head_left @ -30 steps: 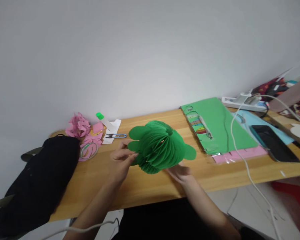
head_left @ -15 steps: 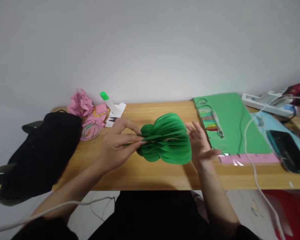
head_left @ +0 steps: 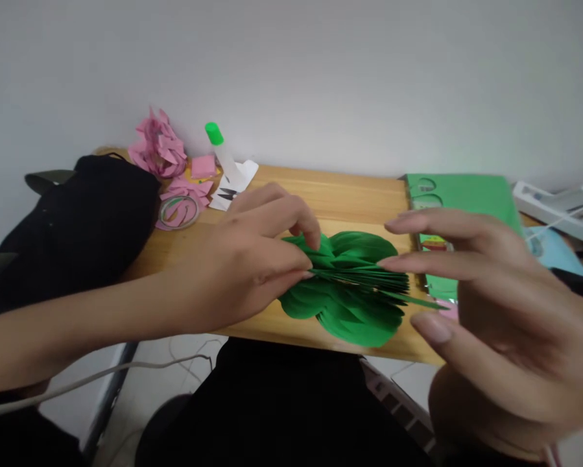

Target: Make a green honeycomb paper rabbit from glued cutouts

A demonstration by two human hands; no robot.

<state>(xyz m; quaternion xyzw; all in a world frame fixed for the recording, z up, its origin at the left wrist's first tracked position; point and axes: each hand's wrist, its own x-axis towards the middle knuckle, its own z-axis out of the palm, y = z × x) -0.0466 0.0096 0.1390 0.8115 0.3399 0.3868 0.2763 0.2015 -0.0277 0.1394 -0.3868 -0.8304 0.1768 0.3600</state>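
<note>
A green layered paper decoration [head_left: 359,318], its many leaves fanned out in rounded lobes, is held up over the wooden table. My left hand [head_left: 257,259] pinches its left end between thumb and fingers. To the right, my right hand [head_left: 505,305] is close to the camera with thumb and fingers spread apart. The index fingertip of that hand overlaps the edge of the leaves; whether it touches them I cannot tell. A thin green strip sticks out from the decoration toward the right thumb.
Left of the hands lie a black bag [head_left: 77,233], crumpled pink paper [head_left: 159,146], a tape roll [head_left: 179,212] and a green-capped glue bottle [head_left: 222,149] by scissors [head_left: 229,193]. On the right are green sheets [head_left: 476,194] and a white power strip [head_left: 554,211]. A white cable [head_left: 126,366] crosses below.
My right hand has come up closer to the camera, fingers apart at the decoration's right end. The left hand still pinches the other end, and the leaves now spread wider.
</note>
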